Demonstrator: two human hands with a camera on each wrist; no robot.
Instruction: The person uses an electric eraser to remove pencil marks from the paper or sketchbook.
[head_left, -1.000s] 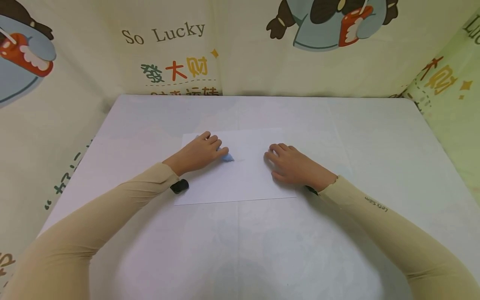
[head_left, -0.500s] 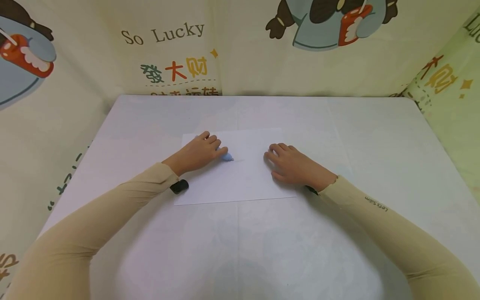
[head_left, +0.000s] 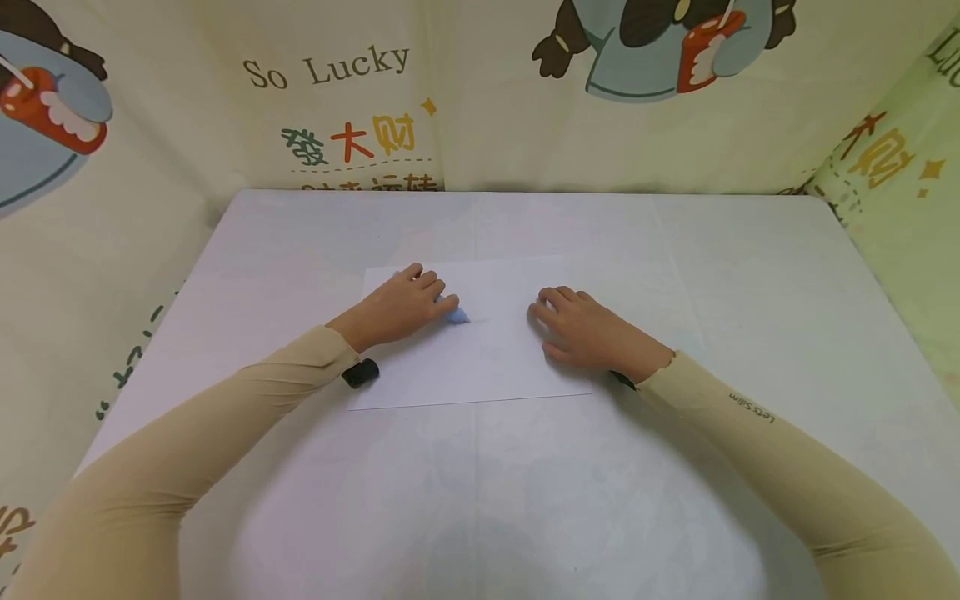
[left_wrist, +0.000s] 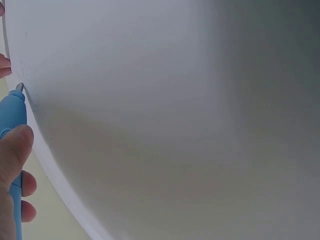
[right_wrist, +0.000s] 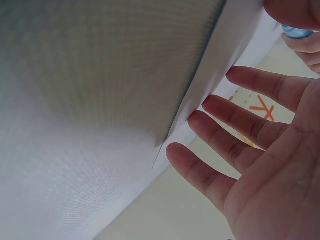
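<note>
- the blue pen (head_left: 454, 314) sits in the left hand (head_left: 397, 306), its tip poking out past the fingertips toward the right hand (head_left: 588, 332) and touching the white sheet of paper (head_left: 480, 358).
- in the left wrist view the pen's (left_wrist: 11, 130) long axis runs along the hand, from the palm out to a thin metal point; thumb and curled fingers (left_wrist: 22, 189) pinch the barrel.
- the pen tip lies between the two hands, touching the left and well apart from the right, so the left hand is by far the nearer.
- the right hand lies palm down on the right part of the sheet, fingers (right_wrist: 235, 122) straight and slightly spread, holding nothing; they point toward the left hand.
- the sheet lies flat on the desk (head_left: 750, 275), under both hands, its long side running from one hand to the other.
- a small black object (head_left: 361, 372) sits just below the left wrist, at the sheet's near left corner.
</note>
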